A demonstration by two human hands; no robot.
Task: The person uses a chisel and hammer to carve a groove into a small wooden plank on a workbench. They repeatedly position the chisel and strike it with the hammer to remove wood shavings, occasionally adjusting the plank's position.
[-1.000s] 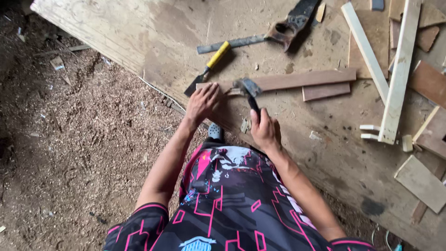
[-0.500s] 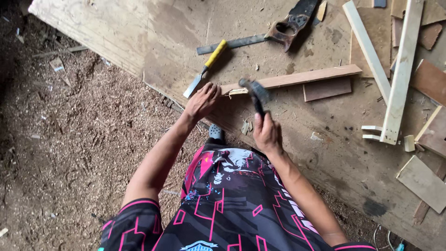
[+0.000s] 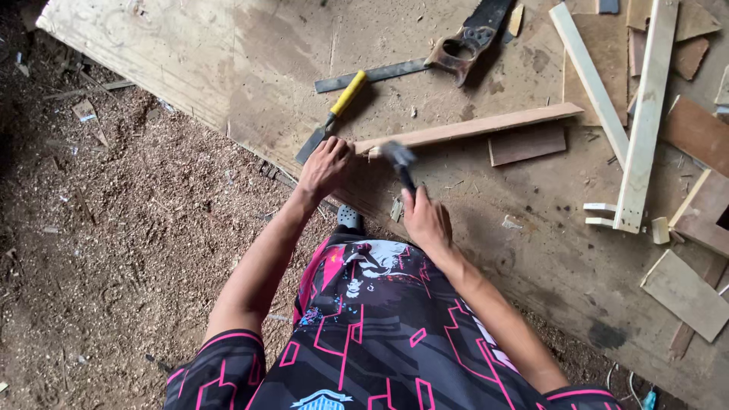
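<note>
lowered onto the wood strip (image 3: 471, 126), the hammer (image 3: 400, 159) sits gripped in the right hand (image 3: 427, 220); left hand (image 3: 325, 167) presses the strip's end.

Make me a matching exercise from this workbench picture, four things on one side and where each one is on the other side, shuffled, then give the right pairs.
Things
1. hammer
2. chisel with yellow handle
3. handsaw
4. long wood strip

Places
A. lying at the top of the plywood bench, its handle towards the person
B. its near end pressed down under the left hand
C. gripped in the right hand, head over the end of the strip
D. lying just beyond the left hand, blade at the bench edge

Pairs: 1-C, 2-D, 3-A, 4-B
</note>
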